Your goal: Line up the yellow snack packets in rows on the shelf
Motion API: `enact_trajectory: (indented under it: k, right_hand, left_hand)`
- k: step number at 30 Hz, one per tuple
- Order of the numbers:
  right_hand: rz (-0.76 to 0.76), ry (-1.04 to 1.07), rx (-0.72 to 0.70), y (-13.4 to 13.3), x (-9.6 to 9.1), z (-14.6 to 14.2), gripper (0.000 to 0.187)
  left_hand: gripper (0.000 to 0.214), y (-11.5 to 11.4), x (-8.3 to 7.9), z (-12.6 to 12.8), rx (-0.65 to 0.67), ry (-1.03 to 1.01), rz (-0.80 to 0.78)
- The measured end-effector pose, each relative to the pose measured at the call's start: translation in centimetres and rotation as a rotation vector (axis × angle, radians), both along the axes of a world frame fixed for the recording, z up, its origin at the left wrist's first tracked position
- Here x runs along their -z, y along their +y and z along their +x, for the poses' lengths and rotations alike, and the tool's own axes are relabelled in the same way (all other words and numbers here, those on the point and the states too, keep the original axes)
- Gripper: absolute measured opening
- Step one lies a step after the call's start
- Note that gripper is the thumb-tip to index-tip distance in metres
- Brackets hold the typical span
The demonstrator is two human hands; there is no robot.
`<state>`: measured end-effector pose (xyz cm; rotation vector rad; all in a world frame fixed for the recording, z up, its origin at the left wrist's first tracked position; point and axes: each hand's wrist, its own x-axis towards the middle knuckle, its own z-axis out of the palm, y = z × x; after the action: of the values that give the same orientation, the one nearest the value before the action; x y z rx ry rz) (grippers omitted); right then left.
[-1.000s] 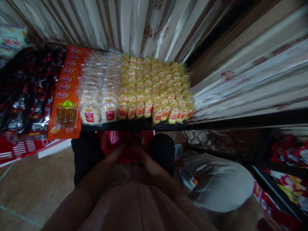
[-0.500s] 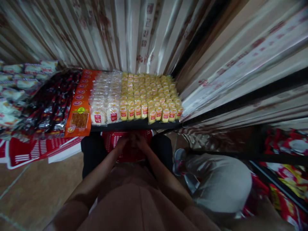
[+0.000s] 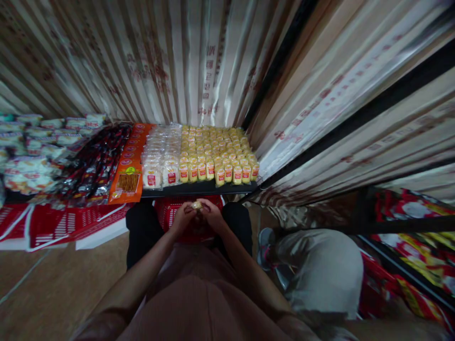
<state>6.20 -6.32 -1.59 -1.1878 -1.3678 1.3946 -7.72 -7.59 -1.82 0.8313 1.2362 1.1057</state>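
Note:
Between my knees, my left hand (image 3: 183, 216) and my right hand (image 3: 212, 215) meet, fingers closed around a small yellowish wrapped snack (image 3: 196, 204). Its wrapper details are too small to read, and my fingers cover its sides. Under my hands stands a red plastic basket (image 3: 166, 208), its contents mostly hidden in shadow. Just ahead, the dark shelf (image 3: 199, 189) carries rows of yellow wrapped snacks (image 3: 218, 154) with red labels. To their left are clear-wrapped white snacks (image 3: 161, 156), then an orange packet (image 3: 128, 182).
Dark red packets (image 3: 94, 166) and white packets (image 3: 53, 137) fill the shelf's left part. Below them hang red baskets (image 3: 67, 222). Pleated curtain (image 3: 170, 61) closes the back and right. A person's leg in light trousers (image 3: 323, 265) is close on my right, beside racks of colourful packets (image 3: 408, 246).
My hands have risen slightly out of the basket's shadow, and the small snack now shows between the fingers. The view has tilted, so the shelf sits a little lower.

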Motion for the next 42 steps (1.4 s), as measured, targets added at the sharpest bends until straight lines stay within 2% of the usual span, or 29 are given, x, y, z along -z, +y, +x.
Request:
enact_trajectory:
  k: [5,8,16,20,24,28,33,36,39,42]
  right_hand:
    - [0.29,-0.307,0.093,-0.7,-2.6,-0.1,0.033]
    - [0.334,-0.367,0.163,-1.1,-3.9,-0.3,0.03]
    - [0.33,-0.026,0.133,-1.6,-6.3,-0.5,0.028]
    - [0.175,0.184,0.169,-1.7,-7.2,-0.6,0.022]
    - [0.033,0.401,0.3,-1.2,-7.3,-1.2,0.016]
    - [-0.104,0.464,0.449,-0.6,-7.0,-1.7,0.041]
    - [-0.235,0.473,0.357,-0.8,-6.7,-1.4,0.049]
    - [-0.212,0.419,0.371,-0.5,-6.6,-0.7,0.049]
    - [-0.109,0.342,0.396,0.4,-6.3,0.1,0.047]
    - [0.011,0.272,0.335,1.5,-5.9,0.7,0.046]
  left_hand:
    - [0.034,-0.8,-2.7,0.5,-0.072,-0.045,0.117]
    - [0.039,-1.0,-3.9,0.8,-0.098,-0.039,0.122]
    - [0.029,-1.6,-6.7,0.7,-0.115,-0.032,0.187]
    - [0.024,-1.7,-7.5,0.5,-0.113,-0.038,0.225]
    - [0.022,-1.7,-7.5,0.5,-0.111,-0.022,0.28]
    - [0.022,-1.5,-6.9,0.6,-0.118,-0.021,0.337]
    - [0.017,-1.3,-6.2,0.6,-0.084,0.108,0.385]
    - [0.014,-1.0,-6.2,0.9,-0.028,0.173,0.392]
    - [0.021,-0.2,-6.1,1.8,0.034,0.08,0.335]
    - [0.038,1.2,-5.8,2.7,-0.018,0.062,0.26]
